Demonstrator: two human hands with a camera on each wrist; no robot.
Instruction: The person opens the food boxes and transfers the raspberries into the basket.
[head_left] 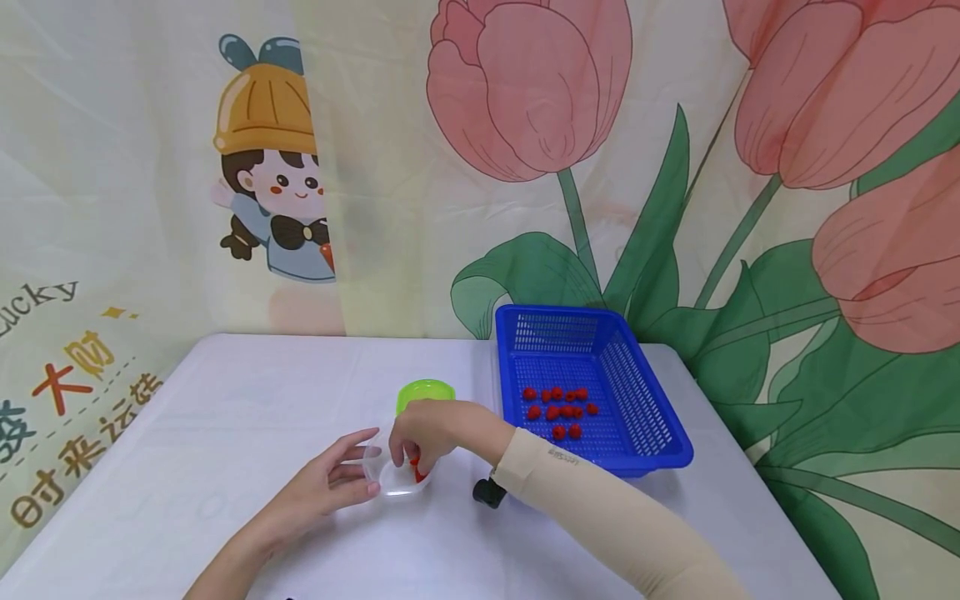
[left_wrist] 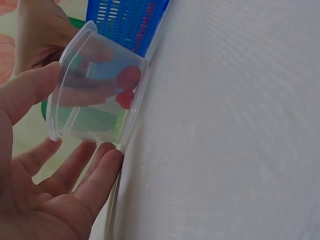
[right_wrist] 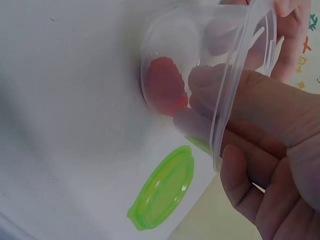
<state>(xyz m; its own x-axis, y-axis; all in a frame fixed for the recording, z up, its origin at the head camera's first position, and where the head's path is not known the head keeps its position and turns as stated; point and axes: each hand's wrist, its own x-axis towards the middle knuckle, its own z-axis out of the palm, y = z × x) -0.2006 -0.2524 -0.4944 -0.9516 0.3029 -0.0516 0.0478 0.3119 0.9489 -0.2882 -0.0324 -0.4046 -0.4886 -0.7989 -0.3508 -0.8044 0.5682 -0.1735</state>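
Note:
A clear plastic cup [head_left: 395, 485] stands on the white table, with red raspberries [left_wrist: 128, 86] at its bottom. My left hand [head_left: 330, 479] holds the cup from the left, thumb at the rim and fingers round the lower side [left_wrist: 55, 195]. Inside the cup reaches my right hand [head_left: 435, 429]; its thumb and fingertips are spread apart close to the red fruit [right_wrist: 166, 86]. In the right wrist view the cup wall blurs whether they touch it. Behind the right hand lies a green lid [head_left: 426, 388].
To the right stands a blue perforated basket [head_left: 647, 408], several red raspberries [head_left: 566, 412] scattered on its floor. A small black device [head_left: 489, 493] sits at my right wrist. A printed cloth with tulips [head_left: 532, 92] hangs behind the table.

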